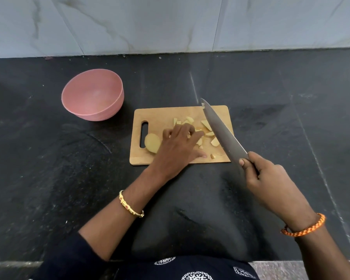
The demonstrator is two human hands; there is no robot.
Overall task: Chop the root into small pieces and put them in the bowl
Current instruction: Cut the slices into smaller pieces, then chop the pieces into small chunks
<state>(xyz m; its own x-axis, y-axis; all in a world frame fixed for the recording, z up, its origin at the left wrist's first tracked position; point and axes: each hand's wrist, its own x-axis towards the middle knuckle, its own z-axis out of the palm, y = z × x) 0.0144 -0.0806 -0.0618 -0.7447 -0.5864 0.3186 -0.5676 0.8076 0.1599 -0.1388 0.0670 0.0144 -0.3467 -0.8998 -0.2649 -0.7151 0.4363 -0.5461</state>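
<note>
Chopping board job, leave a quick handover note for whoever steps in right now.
Right hand grips the knife by its handle, blade angled over the right side of the wooden chopping board.
Left hand rests on the board with fingers curled among the cut root pieces; whether it pinches any is hidden.
One large uncut root chunk lies by the board's handle slot.
Pink bowl stands off the board to the back left, with no pieces in it.
Done: part of the root chopped. Left: cut the chunk, shrink larger pieces, move everything into the bowl.
</note>
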